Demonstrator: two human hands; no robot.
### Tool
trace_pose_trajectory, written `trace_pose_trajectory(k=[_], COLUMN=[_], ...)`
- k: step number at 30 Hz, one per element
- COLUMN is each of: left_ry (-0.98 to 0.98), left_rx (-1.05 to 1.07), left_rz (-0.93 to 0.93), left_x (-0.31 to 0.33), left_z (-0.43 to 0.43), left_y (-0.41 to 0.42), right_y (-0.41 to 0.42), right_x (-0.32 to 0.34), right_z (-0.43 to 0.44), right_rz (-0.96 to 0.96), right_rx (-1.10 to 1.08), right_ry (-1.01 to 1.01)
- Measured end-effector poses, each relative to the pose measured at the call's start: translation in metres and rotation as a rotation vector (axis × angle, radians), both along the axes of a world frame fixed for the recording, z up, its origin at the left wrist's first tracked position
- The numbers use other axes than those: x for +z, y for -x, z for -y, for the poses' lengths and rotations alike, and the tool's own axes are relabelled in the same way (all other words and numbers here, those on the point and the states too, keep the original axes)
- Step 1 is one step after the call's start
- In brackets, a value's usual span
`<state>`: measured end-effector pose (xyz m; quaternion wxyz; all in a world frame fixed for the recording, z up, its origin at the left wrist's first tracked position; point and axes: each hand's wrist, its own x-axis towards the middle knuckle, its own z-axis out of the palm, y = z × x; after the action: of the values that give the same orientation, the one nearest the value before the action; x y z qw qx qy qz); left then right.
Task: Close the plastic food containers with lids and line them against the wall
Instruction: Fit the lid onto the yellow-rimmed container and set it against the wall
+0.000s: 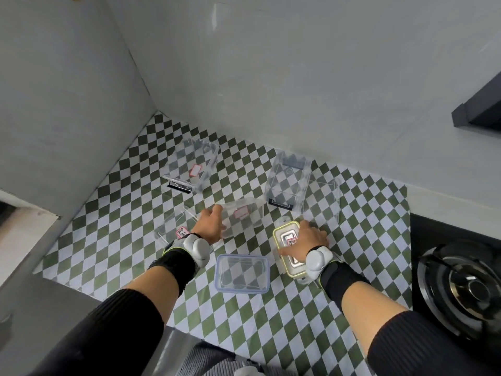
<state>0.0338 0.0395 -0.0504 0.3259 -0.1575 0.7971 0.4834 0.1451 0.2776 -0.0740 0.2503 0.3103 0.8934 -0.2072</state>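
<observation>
My left hand (pixel 212 223) grips the near end of a clear plastic container (pixel 244 217) with a red label at the middle of the checkered mat. Flat on a yellow-rimmed lid (pixel 284 234) lies my right hand (pixel 305 241), fingers spread; the lid sits on a container. A blue-rimmed container (pixel 242 273) stands open between my wrists. Two clear containers with black clips stand farther back, one at the left (pixel 193 165) and one at the right (pixel 288 180). A clear lid (pixel 173 226) lies left of my left wrist, another (pixel 325 199) at the right.
The green-and-white checkered mat (pixel 352 308) covers the counter in a corner between two grey walls (pixel 271 77). A gas burner (pixel 466 289) sits at the right on a black hob. A dark hood corner (pixel 477 109) juts in at the upper right.
</observation>
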Motion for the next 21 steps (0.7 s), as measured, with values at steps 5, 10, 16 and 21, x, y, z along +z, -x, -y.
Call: trace_pose_trajectory(k=[5, 10, 16, 21], left_ry=[0.203, 0.447, -0.087, -0.129], left_rx=[-0.021, -0.114, -0.498, -0.388], left_rz=[0.008, -0.182, -0.326, -0.384], left_x=[-0.004, 0.008, 0.027, 0.02], left_z=[0.002, 0.004, 0.002, 0.019], left_y=[0.008, 0.013, 0.006, 0.014], right_y=[0.005, 0.022, 0.054, 0.074], right_x=[0.024, 0.054, 0.082, 0.087], right_z=[-0.013, -0.01, 0.02, 0.039], right_rz=[-0.154, -0.268, -0.307, -0.353], right_rx=[0.068, 0.176, 0.277, 0.237], right_ry=[0.172, 0.198, 0.29, 0.302])
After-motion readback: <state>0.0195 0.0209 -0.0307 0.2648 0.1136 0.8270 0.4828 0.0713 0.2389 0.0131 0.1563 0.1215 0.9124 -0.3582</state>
